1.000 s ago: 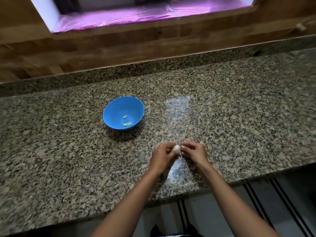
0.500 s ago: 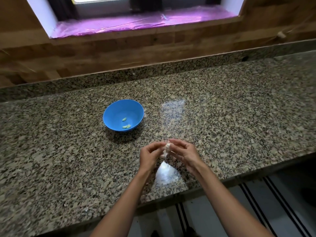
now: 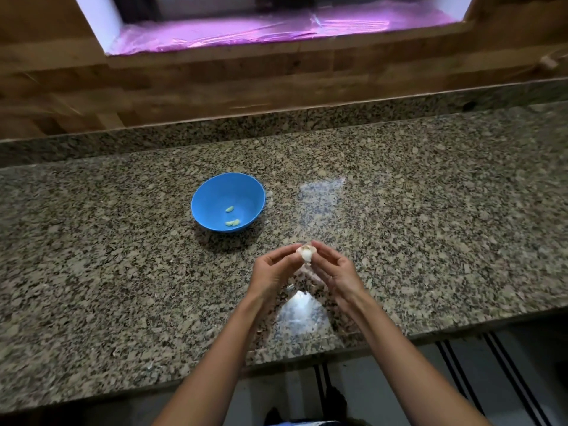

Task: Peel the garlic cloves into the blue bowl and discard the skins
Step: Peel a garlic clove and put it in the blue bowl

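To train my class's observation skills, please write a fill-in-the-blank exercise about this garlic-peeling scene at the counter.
1. The peeled cloves lie inside the ____ bowl.
2. The left hand and the right hand together pinch a piece of ____.
3. On the countertop, the bowl stands to the ____ of both hands.

Missing words: blue; garlic; left.
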Tool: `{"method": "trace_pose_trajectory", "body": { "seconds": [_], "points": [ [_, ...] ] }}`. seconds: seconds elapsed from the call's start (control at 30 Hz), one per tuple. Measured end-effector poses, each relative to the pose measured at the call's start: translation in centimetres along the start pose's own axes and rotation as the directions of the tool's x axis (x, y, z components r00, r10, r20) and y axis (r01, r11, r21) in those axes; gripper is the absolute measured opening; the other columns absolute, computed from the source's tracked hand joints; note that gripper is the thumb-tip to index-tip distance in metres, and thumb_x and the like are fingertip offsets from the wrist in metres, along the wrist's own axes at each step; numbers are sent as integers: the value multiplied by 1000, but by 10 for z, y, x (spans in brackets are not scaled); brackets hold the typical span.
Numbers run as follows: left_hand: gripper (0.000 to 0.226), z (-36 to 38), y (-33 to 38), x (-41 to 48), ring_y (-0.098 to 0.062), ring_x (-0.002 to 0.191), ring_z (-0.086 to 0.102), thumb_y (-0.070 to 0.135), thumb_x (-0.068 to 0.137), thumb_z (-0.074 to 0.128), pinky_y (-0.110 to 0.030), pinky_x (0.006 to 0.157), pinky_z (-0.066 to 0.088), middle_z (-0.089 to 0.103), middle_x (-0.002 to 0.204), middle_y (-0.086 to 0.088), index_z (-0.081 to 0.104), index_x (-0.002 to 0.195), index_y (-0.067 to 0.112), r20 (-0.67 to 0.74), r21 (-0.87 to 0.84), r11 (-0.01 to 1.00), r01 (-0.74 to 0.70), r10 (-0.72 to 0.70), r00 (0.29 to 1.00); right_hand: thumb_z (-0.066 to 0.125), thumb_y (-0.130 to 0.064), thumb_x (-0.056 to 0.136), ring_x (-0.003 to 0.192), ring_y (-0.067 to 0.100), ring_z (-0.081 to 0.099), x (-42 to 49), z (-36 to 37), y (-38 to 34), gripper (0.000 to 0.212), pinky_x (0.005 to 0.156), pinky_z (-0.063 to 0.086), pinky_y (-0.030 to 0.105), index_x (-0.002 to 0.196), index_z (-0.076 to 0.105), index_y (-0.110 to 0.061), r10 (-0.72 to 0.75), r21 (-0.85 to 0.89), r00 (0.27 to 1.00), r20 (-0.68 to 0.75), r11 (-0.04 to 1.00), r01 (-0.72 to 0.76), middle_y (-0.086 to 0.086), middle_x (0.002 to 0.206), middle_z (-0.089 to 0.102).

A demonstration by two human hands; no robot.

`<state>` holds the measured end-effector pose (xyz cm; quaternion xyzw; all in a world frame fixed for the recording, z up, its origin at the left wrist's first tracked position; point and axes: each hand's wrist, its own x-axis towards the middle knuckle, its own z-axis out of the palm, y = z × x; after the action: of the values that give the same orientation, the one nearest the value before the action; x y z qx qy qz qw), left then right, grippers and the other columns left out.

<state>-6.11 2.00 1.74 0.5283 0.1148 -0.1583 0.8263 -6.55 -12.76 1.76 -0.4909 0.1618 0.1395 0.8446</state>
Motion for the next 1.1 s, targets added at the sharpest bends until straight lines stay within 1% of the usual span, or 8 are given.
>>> {"method": "trace_pose_trajectory", "body": {
  "seconds": [0.17, 0.3, 0.53, 0.6, 0.67, 0.77, 0.97, 1.1],
  "points": [
    [23, 18, -2, 5, -21, 91, 70, -1, 78, 65, -24, 77, 56, 72, 103, -13, 70, 100, 6, -64, -21, 1000, -10, 8, 998, 68, -11, 74, 100, 22, 66, 11, -10, -13, 37, 83, 55, 32, 112, 65, -13, 3, -132, 994, 112, 991, 11, 10, 113, 67],
    [24, 27, -6, 11, -21, 85, 71, 1, 82, 62, -28, 72, 59, 72, 100, -14, 67, 105, 3, -198, -208, 978, -26, -16, 980, 70, -6, 77, 99, 6, 64, 15, -15, -20, 44, 81, 54, 22, 120, 60, -12, -67, -236, 988, 142, 967, 100, -4, 111, 65],
    [15, 43, -19, 11, -16, 79, 71, -4, 85, 58, -23, 61, 58, 73, 94, -9, 67, 96, 1, -372, -360, 923, -133, -12, 928, 61, -12, 87, 97, 12, 65, 24, -15, -14, 22, 81, 55, 30, 106, 66, -22, -70, -298, 977, 200, 946, 129, 1, 113, 66],
    [15, 43, -20, 11, -18, 80, 70, -3, 84, 61, -25, 63, 58, 72, 98, -10, 69, 96, 3, -399, -266, 956, -124, 8, 917, 60, -9, 87, 90, 14, 66, 24, -14, -11, 25, 75, 56, 28, 110, 64, -19, -39, -258, 978, 207, 962, 93, 2, 108, 68],
    [16, 40, -21, 11, -17, 79, 69, 1, 84, 64, -27, 66, 59, 72, 97, -8, 70, 96, 8, -465, 67, 992, -106, 125, 877, 63, -4, 83, 90, 16, 67, 25, -14, -10, 29, 75, 57, 28, 110, 64, -15, -41, -234, 981, 188, 969, 86, 6, 112, 66],
    [17, 32, -20, 8, -13, 75, 69, 8, 83, 68, -26, 64, 58, 73, 91, 0, 71, 100, 11, -406, 470, 864, -181, 394, 824, 68, 1, 77, 87, 14, 69, 26, -13, -9, 32, 70, 57, 24, 106, 66, -13, -54, -192, 991, 123, 978, 77, 9, 112, 66],
    [12, 27, -3, 5, -17, 74, 71, 3, 77, 73, -27, 67, 58, 74, 81, -2, 73, 84, 14, -242, 432, 887, -165, 290, 926, 74, 4, 70, 93, 24, 67, 29, -15, -4, 35, 73, 58, 28, 102, 68, -7, -92, -237, 994, 62, 966, 105, 12, 105, 68],
    [19, 19, 1, 3, -20, 81, 71, 1, 75, 75, -27, 71, 58, 74, 89, -8, 72, 94, 5, -147, 411, 897, -163, 241, 959, 74, 5, 68, 81, 18, 68, 27, -13, -7, 26, 68, 57, 25, 88, 70, -10, -101, -243, 995, 23, 965, 103, 10, 100, 69]
  ]
}}
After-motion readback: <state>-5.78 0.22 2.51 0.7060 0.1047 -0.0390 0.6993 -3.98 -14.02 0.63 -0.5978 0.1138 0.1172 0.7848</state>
